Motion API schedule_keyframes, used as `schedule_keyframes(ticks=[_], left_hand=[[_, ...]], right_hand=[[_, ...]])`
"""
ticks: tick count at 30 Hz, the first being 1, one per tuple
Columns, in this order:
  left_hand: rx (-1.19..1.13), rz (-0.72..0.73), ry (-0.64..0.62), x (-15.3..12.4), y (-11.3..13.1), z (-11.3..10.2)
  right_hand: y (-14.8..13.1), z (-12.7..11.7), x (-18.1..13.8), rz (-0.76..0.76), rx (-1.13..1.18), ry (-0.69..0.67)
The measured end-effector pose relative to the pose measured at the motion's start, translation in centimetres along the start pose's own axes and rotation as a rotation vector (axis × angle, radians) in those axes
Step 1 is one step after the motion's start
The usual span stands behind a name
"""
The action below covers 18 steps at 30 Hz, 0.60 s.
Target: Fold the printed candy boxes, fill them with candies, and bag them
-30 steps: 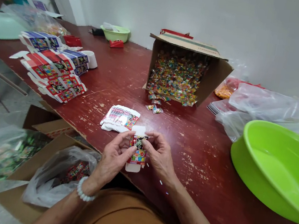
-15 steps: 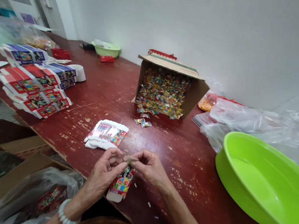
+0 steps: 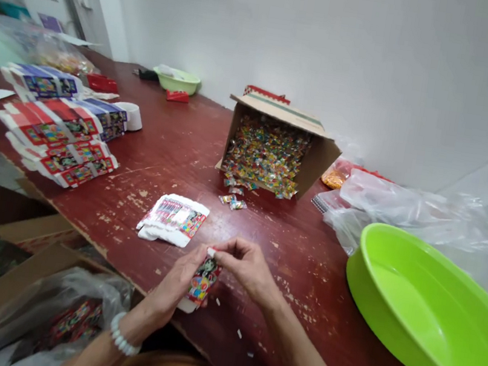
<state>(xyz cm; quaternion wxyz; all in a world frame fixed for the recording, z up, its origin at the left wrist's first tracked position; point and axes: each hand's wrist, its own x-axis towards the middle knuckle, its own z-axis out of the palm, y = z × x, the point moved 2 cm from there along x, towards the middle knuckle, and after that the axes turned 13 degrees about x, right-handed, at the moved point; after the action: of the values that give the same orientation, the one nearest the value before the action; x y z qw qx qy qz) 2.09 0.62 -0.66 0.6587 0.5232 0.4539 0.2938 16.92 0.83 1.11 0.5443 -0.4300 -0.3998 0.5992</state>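
A small printed candy box [image 3: 201, 284], red with cartoon pictures, is held near the table's front edge. My left hand [image 3: 173, 285] wraps round it from the left side. At the box's top end my right hand [image 3: 243, 265] pinches a white flap between thumb and fingers. Just beyond lies a fanned stack of flat candy boxes [image 3: 174, 218]. Farther back, an open carton [image 3: 320, 164] rests on its side, full of wrapped candies [image 3: 267, 153]. A few loose candies [image 3: 234, 203] have spilled in front of it.
On the right stands a large green basin [image 3: 413, 306], with clear plastic bags [image 3: 388, 198] behind it. Bundled flat boxes [image 3: 60, 125] are piled at left. Below the table edge, an open carton holds a plastic bag [image 3: 86, 288]. Small white scraps [image 3: 240, 333] lie beside my right forearm.
My left hand has shifted from fingering the box's top end to wrapping its side. My right hand stays at the top, now on the white flap. The view has shifted slightly.
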Motion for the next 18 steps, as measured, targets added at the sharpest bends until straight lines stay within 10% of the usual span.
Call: schedule_keyframes(ticks=[7, 18], left_hand=[[-0.028, 0.033, -0.028, 0.1, -0.5, -0.5], [-0.117, -0.085, -0.024, -0.5, -1.9, -0.2]], right_hand=[[0.3, 0.0, 0.0, -0.019, 0.035, -0.008], [-0.6, -1.0, -0.3, -0.328, -0.614, -0.483]])
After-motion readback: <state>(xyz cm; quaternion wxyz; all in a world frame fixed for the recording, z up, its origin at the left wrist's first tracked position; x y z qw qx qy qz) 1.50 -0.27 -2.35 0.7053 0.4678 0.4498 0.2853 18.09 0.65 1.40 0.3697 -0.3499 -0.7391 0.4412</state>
